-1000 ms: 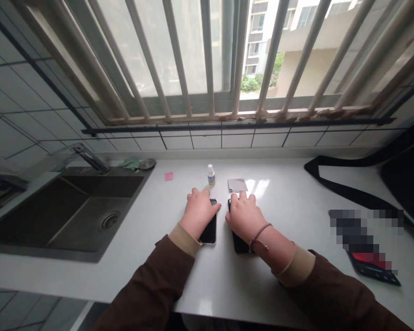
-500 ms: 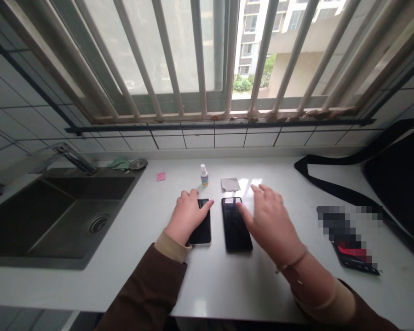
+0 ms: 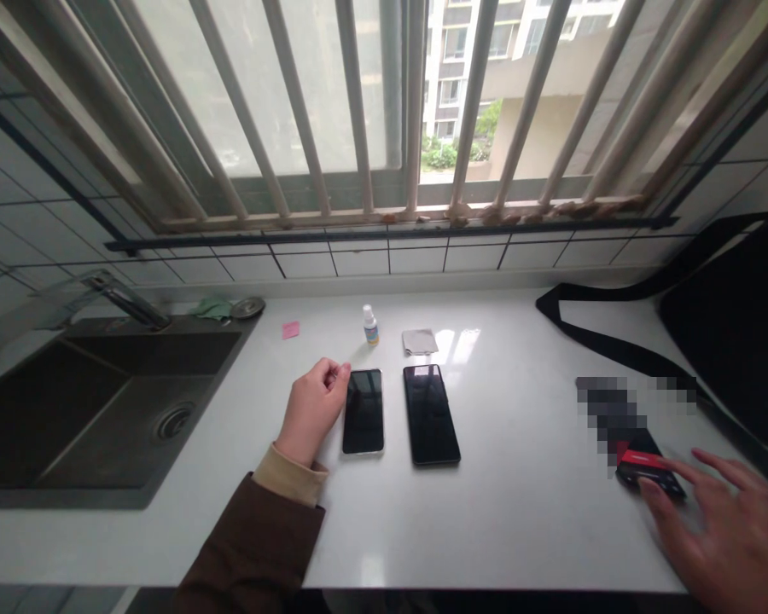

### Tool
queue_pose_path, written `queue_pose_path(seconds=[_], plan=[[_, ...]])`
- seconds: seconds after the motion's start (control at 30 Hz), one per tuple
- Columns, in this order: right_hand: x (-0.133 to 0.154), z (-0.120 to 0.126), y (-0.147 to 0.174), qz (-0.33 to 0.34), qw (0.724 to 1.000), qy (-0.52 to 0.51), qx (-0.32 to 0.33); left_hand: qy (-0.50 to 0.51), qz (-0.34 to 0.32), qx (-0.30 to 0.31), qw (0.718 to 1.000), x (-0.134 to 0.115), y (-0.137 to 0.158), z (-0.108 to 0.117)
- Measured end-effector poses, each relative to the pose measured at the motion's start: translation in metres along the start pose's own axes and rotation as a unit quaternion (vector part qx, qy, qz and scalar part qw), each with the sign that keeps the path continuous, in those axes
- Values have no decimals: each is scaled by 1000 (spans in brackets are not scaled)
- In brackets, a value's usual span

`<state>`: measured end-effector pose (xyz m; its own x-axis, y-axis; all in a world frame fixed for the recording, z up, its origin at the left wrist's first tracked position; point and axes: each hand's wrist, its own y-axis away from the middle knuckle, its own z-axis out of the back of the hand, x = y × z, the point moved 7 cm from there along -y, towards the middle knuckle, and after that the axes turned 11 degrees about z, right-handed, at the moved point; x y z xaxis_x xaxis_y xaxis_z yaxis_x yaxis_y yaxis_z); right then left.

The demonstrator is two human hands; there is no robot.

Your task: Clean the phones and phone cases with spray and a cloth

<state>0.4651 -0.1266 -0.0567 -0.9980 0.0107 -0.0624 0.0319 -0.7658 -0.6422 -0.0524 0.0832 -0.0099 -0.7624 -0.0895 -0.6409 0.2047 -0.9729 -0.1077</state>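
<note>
Two smartphones lie face up, side by side, on the white counter: a smaller light-rimmed phone (image 3: 363, 414) and a larger black phone (image 3: 432, 415). My left hand (image 3: 311, 409) rests just left of the smaller phone, its fingers curled in against the thumb and no object showing in them. Far to the right, my right hand (image 3: 723, 512) has its fingers apart over the near end of a dark flat object with a red band (image 3: 646, 460). Thumb and forefinger are at that end; whether they press on it I cannot tell. Pixelation hides much of this object.
Behind the phones stand a small white spray bottle (image 3: 371, 327), a folded grey cloth (image 3: 420, 342) and a pink packet (image 3: 290, 330). A dark sink (image 3: 134, 409) with a faucet (image 3: 128, 298) is at left. A black bag (image 3: 736, 315) with its strap lies at right.
My right hand has left the larger phone and moved far right to the dark object. My left hand has drawn left off the smaller phone, and its fingers have curled in.
</note>
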Motion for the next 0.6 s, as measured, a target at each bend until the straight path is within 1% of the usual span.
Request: queue_pose_path(seconds=[0.1, 0.17, 0.27, 0.37, 0.47, 0.6], plan=[[-3, -6, -2, 7, 1000, 10, 23, -11, 2, 2, 1000, 0, 0, 0], [-6, -10, -2, -3, 999, 4, 37, -9, 3, -4, 1000, 1, 0, 2], [-11, -14, 1, -16, 999, -9, 46, 14, -1, -26, 1000, 0, 1, 9], [-12, -18, 5, -14, 998, 3, 55, 42, -14, -52, 998, -2, 4, 18], [-14, -20, 7, -24, 998, 9, 53, 55, -24, -74, 995, -3, 8, 25], [-13, -20, 8, -39, 998, -2, 50, 57, -25, -82, 995, -4, 12, 30]])
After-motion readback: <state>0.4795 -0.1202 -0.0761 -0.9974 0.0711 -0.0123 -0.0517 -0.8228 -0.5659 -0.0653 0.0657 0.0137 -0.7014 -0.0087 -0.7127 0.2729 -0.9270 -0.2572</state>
